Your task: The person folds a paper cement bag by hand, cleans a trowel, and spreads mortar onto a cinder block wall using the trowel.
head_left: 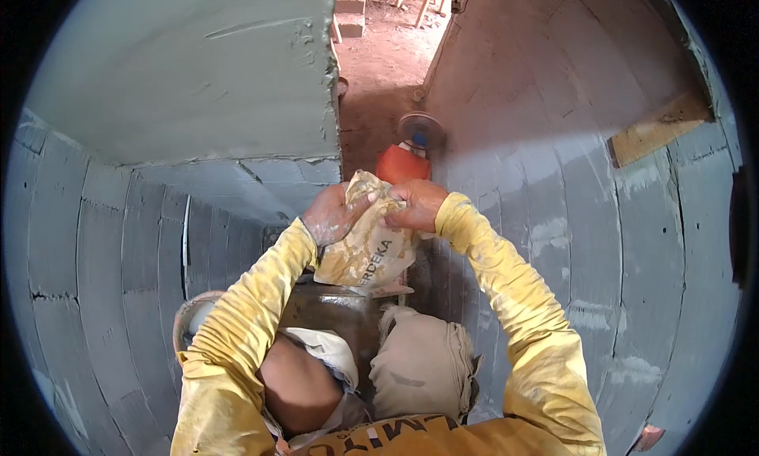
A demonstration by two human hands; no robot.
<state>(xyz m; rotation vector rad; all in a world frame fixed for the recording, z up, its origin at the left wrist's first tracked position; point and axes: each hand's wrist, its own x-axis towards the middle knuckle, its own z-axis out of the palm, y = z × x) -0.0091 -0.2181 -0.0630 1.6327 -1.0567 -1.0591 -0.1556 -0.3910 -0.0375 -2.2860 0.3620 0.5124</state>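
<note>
Between two walls of grey block, a person in yellow sleeves grips a crumpled, stained bag (379,260) at its top edge, the left hand (328,214) and right hand (419,204) clamped on it just beside each other. The bag, printed with the letters "ERDEKA," hangs at the middle of the scene, beyond the knees; whether its lower edge touches the dark, wet-looking surface (320,312) beneath cannot be told. The left wall (103,258) and right wall (585,243) leave a narrow working space, with a gap between each forearm and the block. At far left, a plastered panel (205,69) ends in a ragged right edge; between it and the right wall, a passage opens onto a reddish floor (383,69). A piece of timber (660,130) juts out at the far right. Near left, a bucket (181,323) is partly hidden behind the left sleeve, its inside pale, its contents not clear. Whether the bag holds anything cannot be seen. Just beyond the hands is an orange object (402,165), with a clear disc (430,126) on its far side.
</note>
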